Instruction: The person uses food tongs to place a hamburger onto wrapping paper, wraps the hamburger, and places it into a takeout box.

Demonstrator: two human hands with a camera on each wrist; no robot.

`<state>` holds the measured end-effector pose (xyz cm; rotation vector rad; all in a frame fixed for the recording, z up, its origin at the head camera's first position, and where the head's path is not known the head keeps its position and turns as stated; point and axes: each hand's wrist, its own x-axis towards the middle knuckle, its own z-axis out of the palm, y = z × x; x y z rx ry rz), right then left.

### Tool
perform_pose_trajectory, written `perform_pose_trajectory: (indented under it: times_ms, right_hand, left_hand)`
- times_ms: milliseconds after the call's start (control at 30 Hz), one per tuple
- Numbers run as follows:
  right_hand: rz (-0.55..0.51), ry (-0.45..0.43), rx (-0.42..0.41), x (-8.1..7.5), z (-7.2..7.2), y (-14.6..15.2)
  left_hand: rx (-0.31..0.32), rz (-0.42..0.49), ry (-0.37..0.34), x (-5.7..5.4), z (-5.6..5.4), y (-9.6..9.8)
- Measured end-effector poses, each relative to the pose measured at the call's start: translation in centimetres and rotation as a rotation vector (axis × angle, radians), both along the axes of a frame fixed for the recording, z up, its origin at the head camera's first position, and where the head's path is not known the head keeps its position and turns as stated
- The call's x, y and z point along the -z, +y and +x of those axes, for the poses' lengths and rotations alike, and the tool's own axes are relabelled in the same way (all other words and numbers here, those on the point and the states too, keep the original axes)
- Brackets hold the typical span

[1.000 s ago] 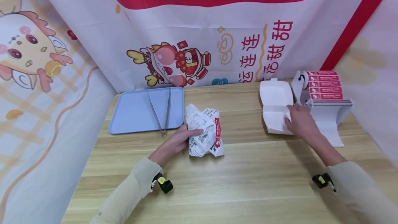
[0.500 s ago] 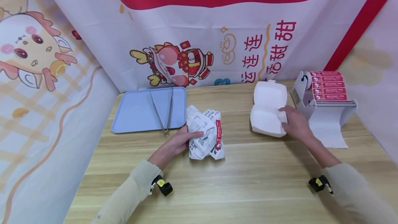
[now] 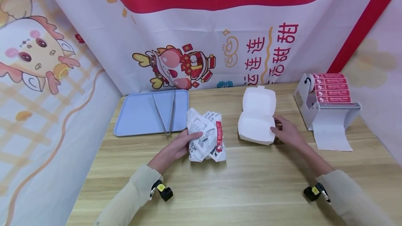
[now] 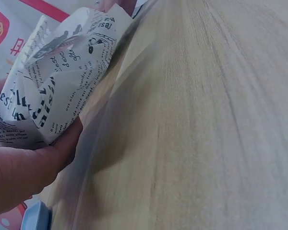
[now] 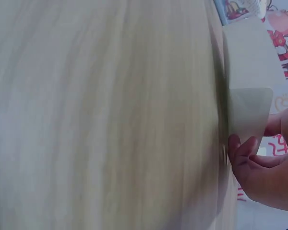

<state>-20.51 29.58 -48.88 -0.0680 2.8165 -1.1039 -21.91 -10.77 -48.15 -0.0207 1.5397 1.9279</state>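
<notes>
My left hand (image 3: 177, 146) grips a flat parcel wrapped in newspaper-print paper (image 3: 204, 137), its thumb on top and a red sticker on the parcel's right side. In the left wrist view the wrapped parcel (image 4: 57, 86) tilts up from the wood, fingers curled under it. What is inside the paper is hidden. To the right, a white clamshell takeout box (image 3: 257, 128) stands with its lid folded back, its inside bare. My right hand (image 3: 288, 132) pinches its right wall; the right wrist view shows thumb and fingers around a corner of the box (image 5: 249, 108).
A blue tray (image 3: 135, 116) lies at the back left, with metal tongs (image 3: 171, 121) resting across it. At the back right stands a label dispenser (image 3: 304, 93) with a roll of red stickers (image 3: 332, 88) and a white strip hanging in front. A printed cloth backs the wooden table (image 3: 220, 191).
My right hand has brought the open takeout box leftward from beside the label dispenser toward the parcel. The left hand keeps its grip on the parcel, nearly in place.
</notes>
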Motion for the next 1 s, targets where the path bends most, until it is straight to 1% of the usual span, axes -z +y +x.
perform_pose_trajectory:
  times_ms: [167, 300, 467, 567, 700, 833, 900, 1000]
  right_hand:
    - [-0.046, 0.05, -0.038, 0.3, 0.3, -1.1]
    - [-0.068, 0.066, -0.051, 0.6, 0.7, -2.0]
    - [-0.068, 0.07, -0.069, 1.1, 1.1, -3.2]
    - [-0.058, 0.075, -0.081, 1.3, 1.4, -3.9]
    - [-0.053, 0.096, -0.097, 1.1, 1.8, -5.0]
    - [-0.067, 0.102, -0.105, 1.0, 1.9, -5.8]
    - [-0.07, 0.103, -0.115, 1.0, 2.0, -6.2]
    - [-0.078, 0.094, -0.12, 1.0, 2.1, -6.7]
  left_hand:
    - [-0.002, 0.057, 0.004, -0.2, 0.0, 0.2]
    - [0.015, 0.095, 0.003, -0.4, 0.1, 0.1]
    - [0.036, 0.106, 0.022, -0.7, 0.5, 0.0]
    - [0.046, 0.102, 0.016, -1.0, 0.7, 0.0]
    - [0.034, 0.094, 0.0, -1.6, 0.7, 0.1]
    - [0.012, 0.112, 0.019, -2.6, 0.4, 0.4]
    - [0.005, 0.131, 0.019, -3.0, 0.2, 0.8]
    - [0.012, 0.137, 0.009, -3.7, -0.1, 1.7]
